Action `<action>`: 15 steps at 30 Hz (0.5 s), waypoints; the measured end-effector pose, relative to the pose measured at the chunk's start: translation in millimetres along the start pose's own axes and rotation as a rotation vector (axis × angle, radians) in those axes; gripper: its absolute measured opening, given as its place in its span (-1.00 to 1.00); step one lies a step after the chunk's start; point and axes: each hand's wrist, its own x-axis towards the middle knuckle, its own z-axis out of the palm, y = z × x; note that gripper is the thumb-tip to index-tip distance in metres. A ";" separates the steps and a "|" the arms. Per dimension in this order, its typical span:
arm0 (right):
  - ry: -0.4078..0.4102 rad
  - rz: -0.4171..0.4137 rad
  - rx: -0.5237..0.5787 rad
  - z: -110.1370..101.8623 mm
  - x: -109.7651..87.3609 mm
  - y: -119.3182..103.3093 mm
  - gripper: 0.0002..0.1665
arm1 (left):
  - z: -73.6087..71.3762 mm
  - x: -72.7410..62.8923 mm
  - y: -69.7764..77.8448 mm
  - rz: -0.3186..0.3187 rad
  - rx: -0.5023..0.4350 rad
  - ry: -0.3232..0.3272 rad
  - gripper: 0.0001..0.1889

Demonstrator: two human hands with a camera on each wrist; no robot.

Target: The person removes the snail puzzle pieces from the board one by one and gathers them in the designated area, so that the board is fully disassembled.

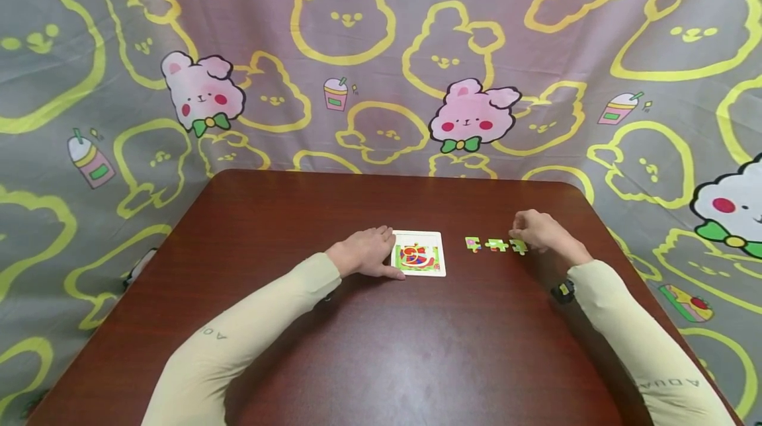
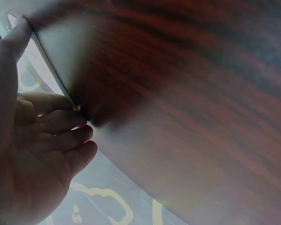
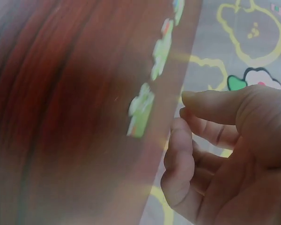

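A square white puzzle tray (image 1: 442,254) lies flat on the table, its lower part filled with a green, red and blue picture. My left hand (image 1: 366,252) rests along the tray's left side, thumb at the near corner and fingertips near the far one. In the left wrist view the thumb and fingers of that hand (image 2: 37,150) touch the tray's edge (image 2: 49,65). To the right, a row of three puzzle pieces (image 1: 496,245) lies apart from the tray. Over the rightmost piece (image 3: 141,117) my right hand (image 1: 540,231) hovers, fingers loosely bent, nothing visible between thumb and fingertips (image 3: 180,124).
The dark red-brown wooden table (image 1: 393,346) has rounded far corners. A grey and pink curtain (image 1: 381,115) with yellow outlined animals hangs behind it and on both sides. Light sleeves cover both forearms, and a black wrist device (image 1: 563,291) sits at the right wrist.
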 end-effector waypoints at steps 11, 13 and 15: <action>0.012 -0.109 0.035 2.2 6.5 -28.5 -0.78 | -0.6 -0.3 0.8 -0.009 -0.014 -0.009 0.09; 0.005 -0.120 0.037 4.0 8.0 -33.6 -0.78 | -1.0 -0.4 0.9 -0.009 -0.012 -0.012 0.09; -0.002 -0.126 0.040 6.5 9.5 -38.8 -0.78 | -1.1 -0.4 0.7 -0.008 -0.008 -0.014 0.09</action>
